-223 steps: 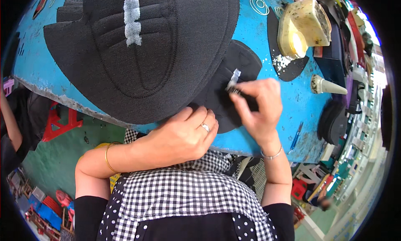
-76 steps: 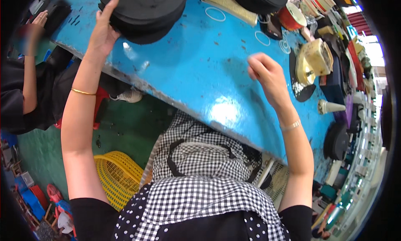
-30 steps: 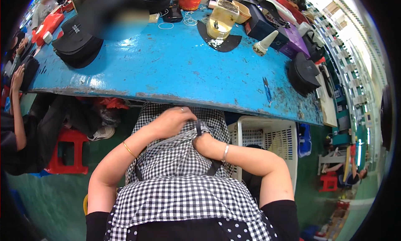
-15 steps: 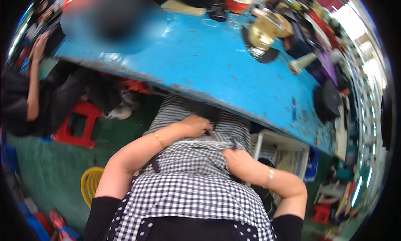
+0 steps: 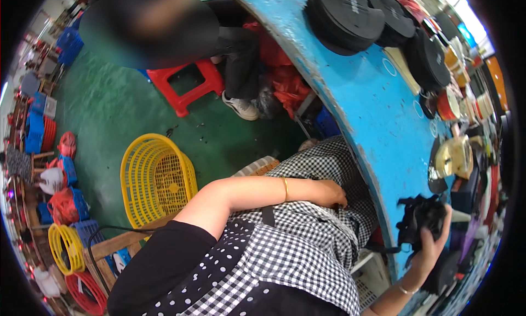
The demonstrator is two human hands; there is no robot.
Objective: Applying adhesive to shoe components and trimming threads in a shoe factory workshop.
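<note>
My right hand (image 5: 430,253) is raised at the near edge of the blue table (image 5: 378,135), its fingers closed round a bundle of black pieces (image 5: 421,220). The bundle looks soft and crumpled, and a dark strap-like end hangs from it toward my lap. My left hand (image 5: 330,194) rests on the black-and-white checked apron (image 5: 296,245) over my lap. Its fingers are curled in, and what they hold, if anything, is hidden.
Round black cases (image 5: 344,20) lie along the table's far side, near a roll of clear yellowish tape (image 5: 455,157). On the green floor stand a yellow basket (image 5: 159,179) and a red stool (image 5: 183,83), with a person beside it. A white crate (image 5: 372,277) sits below the table edge.
The view has swung to the left. My right hand has risen from my lap to the table edge and now holds the black bundle. My left hand stays on the lap.
</note>
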